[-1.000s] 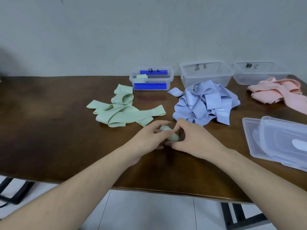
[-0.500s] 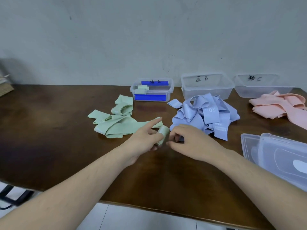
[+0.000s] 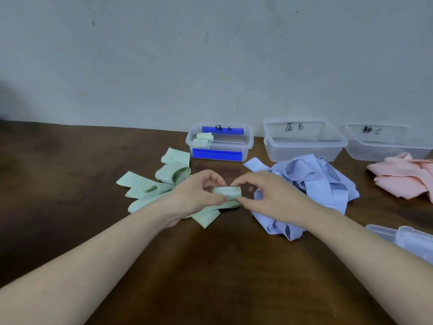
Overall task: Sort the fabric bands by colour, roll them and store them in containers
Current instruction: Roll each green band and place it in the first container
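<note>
Both hands meet at mid-frame. The left hand curls around a rolled green band, thumb beneath; the right hand pinches its other end. Loose green bands lie left.

Both forearms extended toward 12 o'clock. Left hand and right hand meet, fingers curled, pinching one roll.

We count three clear containers along the wall and two stacked lids at the right edge. Three heaps of bands: green, blue, pink. Two green rolls sit in the left container.
</note>
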The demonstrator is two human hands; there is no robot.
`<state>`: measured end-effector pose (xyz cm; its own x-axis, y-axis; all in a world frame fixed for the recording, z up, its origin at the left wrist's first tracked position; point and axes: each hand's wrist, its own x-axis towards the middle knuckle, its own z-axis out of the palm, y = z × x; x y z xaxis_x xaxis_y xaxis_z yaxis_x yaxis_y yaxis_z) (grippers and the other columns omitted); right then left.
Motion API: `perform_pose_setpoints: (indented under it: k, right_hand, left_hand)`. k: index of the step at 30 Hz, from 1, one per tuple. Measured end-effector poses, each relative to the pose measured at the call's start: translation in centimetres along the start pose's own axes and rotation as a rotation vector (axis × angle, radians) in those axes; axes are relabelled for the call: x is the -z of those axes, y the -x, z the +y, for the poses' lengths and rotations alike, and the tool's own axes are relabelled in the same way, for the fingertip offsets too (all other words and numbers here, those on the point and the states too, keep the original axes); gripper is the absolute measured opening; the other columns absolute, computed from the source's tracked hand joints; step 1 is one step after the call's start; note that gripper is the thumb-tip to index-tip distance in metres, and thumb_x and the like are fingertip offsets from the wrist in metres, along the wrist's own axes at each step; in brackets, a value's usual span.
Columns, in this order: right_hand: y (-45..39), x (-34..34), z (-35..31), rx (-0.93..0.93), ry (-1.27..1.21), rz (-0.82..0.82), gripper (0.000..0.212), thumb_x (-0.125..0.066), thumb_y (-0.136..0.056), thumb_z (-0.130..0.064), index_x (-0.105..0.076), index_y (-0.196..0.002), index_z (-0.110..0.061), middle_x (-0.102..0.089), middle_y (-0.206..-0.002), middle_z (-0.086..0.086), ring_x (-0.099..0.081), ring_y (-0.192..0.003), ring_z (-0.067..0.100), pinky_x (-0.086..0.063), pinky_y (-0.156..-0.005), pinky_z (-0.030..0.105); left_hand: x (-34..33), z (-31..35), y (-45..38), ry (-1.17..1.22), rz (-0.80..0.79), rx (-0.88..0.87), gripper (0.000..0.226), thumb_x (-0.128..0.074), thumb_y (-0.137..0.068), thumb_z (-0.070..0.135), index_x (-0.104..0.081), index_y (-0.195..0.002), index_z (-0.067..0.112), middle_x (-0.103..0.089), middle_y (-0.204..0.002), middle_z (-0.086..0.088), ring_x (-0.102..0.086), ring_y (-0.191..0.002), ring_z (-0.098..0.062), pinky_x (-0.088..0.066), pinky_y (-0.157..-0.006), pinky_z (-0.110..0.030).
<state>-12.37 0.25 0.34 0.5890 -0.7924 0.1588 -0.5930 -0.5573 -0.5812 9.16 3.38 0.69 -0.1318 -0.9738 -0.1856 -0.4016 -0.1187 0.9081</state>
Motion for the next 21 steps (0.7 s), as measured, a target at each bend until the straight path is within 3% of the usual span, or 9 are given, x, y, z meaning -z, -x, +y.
perform_pose_setpoints:
  k: [5, 8, 12, 17, 19, 21]
  right_hand:
    - [-4.3, -0.4, 0.3, -0.054, -0.051, 0.047, 0.025, -0.077, -0.084, -0.040, -0.068, -0.107, -0.043, -0.066, -0.092, -0.019, -0.057, -0.087, 0.000, -0.042, -0.073, 0.013]
    - [-6.7, -0.4, -0.3, -0.077, -0.174, 0.064, 0.023, -0.079, -0.083, -0.031, -0.072, -0.104, -0.036, -0.068, -0.088, -0.018, -0.056, -0.071, 0.003, -0.042, -0.066, 0.011]
    - [-10.1, -0.2, -0.5, -0.141, -0.270, 0.047, 0.018, -0.077, -0.085, -0.027, -0.073, -0.102, -0.033, -0.066, -0.080, -0.021, -0.049, -0.067, 0.003, -0.043, -0.065, 0.014]
    - [-14.0, 0.0, 0.0, -0.267, -0.325, 0.114, 0.013, -0.076, -0.085, -0.025, -0.072, -0.096, -0.032, -0.066, -0.079, -0.013, -0.052, -0.068, 0.001, -0.045, -0.069, 0.014]
    - [-15.5, 0.4, 0.2, -0.341, -0.416, 0.160, 0.012, -0.075, -0.086, -0.018, -0.072, -0.095, -0.026, -0.065, -0.079, -0.011, -0.056, -0.071, 0.000, -0.047, -0.074, 0.014]
    - [-17.0, 0.8, 0.9, -0.413, -0.417, 0.165, 0.010, -0.074, -0.086, -0.020, -0.072, -0.095, -0.024, -0.070, -0.084, -0.007, -0.063, -0.080, 0.004, -0.049, -0.088, 0.023]
  left_hand:
    - [3.8, -0.5, -3.0, -0.001, -0.025, -0.059, 0.022, -0.078, -0.083, 0.013, -0.066, -0.099, 0.022, -0.073, -0.100, -0.001, -0.061, -0.079, -0.006, -0.050, -0.078, -0.024]
    - [6.0, -0.8, -4.7, 0.030, -0.054, -0.110, 0.022, -0.074, -0.084, 0.007, -0.066, -0.102, 0.017, -0.072, -0.097, -0.001, -0.060, -0.080, -0.006, -0.046, -0.075, -0.022]
    - [8.5, -1.1, -7.2, 0.052, -0.095, -0.164, 0.022, -0.069, -0.087, 0.003, -0.064, -0.106, 0.014, -0.073, -0.100, 0.003, -0.058, -0.079, -0.007, -0.045, -0.075, -0.018]
    - [11.4, -1.0, -11.0, -0.068, -0.080, -0.261, 0.016, -0.070, -0.090, 0.031, -0.065, -0.105, 0.031, -0.070, -0.106, 0.016, -0.063, -0.085, -0.006, -0.047, -0.082, -0.025]
    - [12.8, -0.8, -12.6, -0.199, -0.004, -0.302, 0.011, -0.063, -0.093, 0.038, -0.064, -0.104, 0.034, -0.066, -0.101, 0.020, -0.060, -0.076, -0.006, -0.048, -0.073, -0.025]
    - [14.1, -0.6, -14.4, -0.336, 0.057, -0.345, 0.010, -0.056, -0.097, 0.040, -0.063, -0.102, 0.035, -0.063, -0.089, 0.026, -0.052, -0.062, 0.002, -0.039, -0.060, -0.017]
